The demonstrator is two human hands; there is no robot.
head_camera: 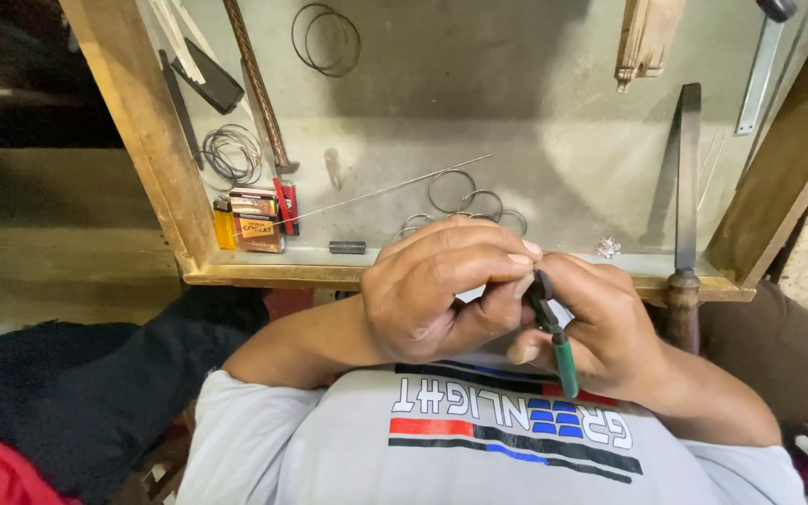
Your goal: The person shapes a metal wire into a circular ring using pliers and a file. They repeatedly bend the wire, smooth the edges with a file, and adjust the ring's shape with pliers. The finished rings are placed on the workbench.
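As seen from above the seated person, both hands meet just near of the tray's front edge.

Left hand: the left hand (pixel 432 290) is curled, its fingertips (pixel 519 262) pinched narrowly together against the tip of the pliers; whatever small piece they pinch is hidden from view.

Right hand: the right hand (pixel 600 327) is wrapped around the pliers' handle, fingers closed on it, touching the left hand at the fingertips.

Pliers: the green-handled pliers (pixel 554 332) stand nearly upright between the two hands, dark head toward the far side, green grip pointing near, over the grey shirt (pixel 479 449).

Tray: the wooden-framed tray (pixel 264 274) with a pale floor lies far of the hands, its near rail just beyond the knuckles.

Wire rings: several thin wire rings (pixel 465 201) lie on the tray floor just far of the left hand; a coil of wire (pixel 231 154) rests at far left, and two more loops (pixel 326 39) lie at the far edge.

Straight wire: a long thin wire (pixel 376 192) runs diagonally across the tray floor.

Left corner: a yellow lighter (pixel 223 224) and a small orange box (pixel 259 224) stand together, near a red-handled tool (pixel 286 204).

Right side: a long flat file (pixel 685 187) with a wooden handle lies along the right of the tray, well apart from the hands.
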